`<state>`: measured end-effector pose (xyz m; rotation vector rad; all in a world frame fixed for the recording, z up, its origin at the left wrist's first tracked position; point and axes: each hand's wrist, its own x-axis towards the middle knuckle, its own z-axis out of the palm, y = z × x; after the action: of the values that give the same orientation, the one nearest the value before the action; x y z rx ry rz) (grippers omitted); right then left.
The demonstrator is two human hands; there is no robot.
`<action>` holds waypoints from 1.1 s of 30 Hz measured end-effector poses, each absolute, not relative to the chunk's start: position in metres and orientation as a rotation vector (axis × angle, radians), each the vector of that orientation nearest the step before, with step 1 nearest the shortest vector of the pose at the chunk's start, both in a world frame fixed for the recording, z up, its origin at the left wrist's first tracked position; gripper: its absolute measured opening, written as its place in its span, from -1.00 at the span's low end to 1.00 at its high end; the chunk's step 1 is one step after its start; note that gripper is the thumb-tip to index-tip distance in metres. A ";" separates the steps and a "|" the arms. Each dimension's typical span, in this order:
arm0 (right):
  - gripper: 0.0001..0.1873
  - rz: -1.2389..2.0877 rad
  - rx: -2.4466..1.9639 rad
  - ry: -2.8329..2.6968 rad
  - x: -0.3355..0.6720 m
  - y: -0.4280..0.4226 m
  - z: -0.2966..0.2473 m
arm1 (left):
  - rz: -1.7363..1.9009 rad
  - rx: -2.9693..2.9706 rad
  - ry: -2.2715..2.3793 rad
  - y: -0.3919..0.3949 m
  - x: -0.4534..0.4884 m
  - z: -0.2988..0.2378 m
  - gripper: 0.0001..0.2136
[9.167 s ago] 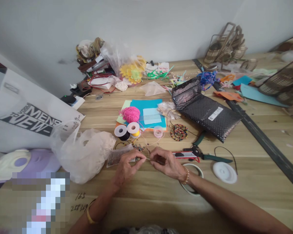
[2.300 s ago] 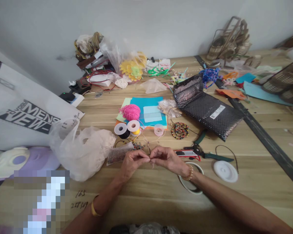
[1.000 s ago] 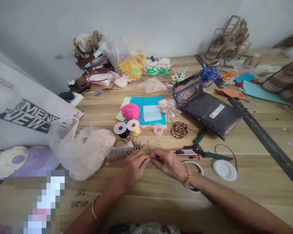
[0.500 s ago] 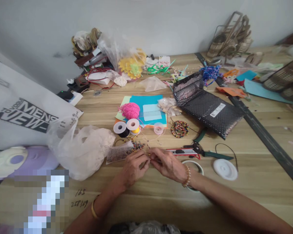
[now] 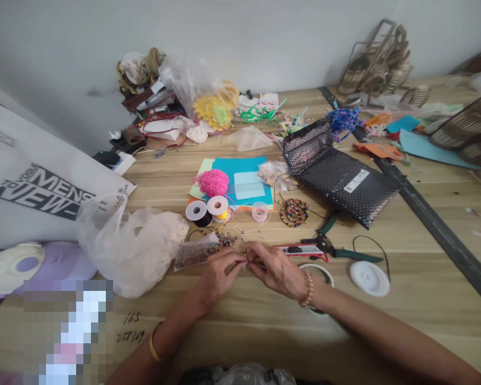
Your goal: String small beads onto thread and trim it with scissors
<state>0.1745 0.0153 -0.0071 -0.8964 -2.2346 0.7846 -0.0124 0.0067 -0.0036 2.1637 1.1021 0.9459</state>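
Observation:
My left hand and my right hand meet over the table, thumb and fingertips pinched close together. Between them they hold a thin cord, with small dark bits like beads on it; most of it is hidden by the fingers. Left of the fingertips, loose mixed beads spill beside a clear bag of beads. Beyond the hands stand a pale pink spool, a yellow thread spool and a black thread spool. A coil of colourful beads lies to the right.
Green-handled pliers and a red cutter knife lie right of my right hand. A white round bowl sits under my right wrist. Further off are pink yarn, a black bubble mailer and a plastic bag.
My left fingers have straightened a little and closed the gap between thumb and forefinger. Both hands stay at the same spot, still pinching.

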 end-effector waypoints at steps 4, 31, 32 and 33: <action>-0.65 0.777 -0.893 -2.252 0.174 0.015 -0.007 | 0.909 2.331 1.071 0.004 -0.013 -0.006 -0.88; -0.79 1.103 -0.922 -2.006 0.175 0.022 0.004 | 0.917 1.552 1.060 0.006 -0.018 0.019 -0.81; -0.77 1.117 -0.923 -1.986 0.176 0.022 0.005 | 0.923 1.533 1.040 0.006 -0.019 0.020 -0.80; -0.75 1.127 -0.928 -1.966 0.176 0.023 0.005 | 0.933 1.518 1.011 0.006 -0.020 0.020 -0.80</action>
<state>0.1759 0.0226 0.0054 -0.9275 -1.9662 1.1274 -0.0196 0.0059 0.0198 1.5176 1.0107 0.9331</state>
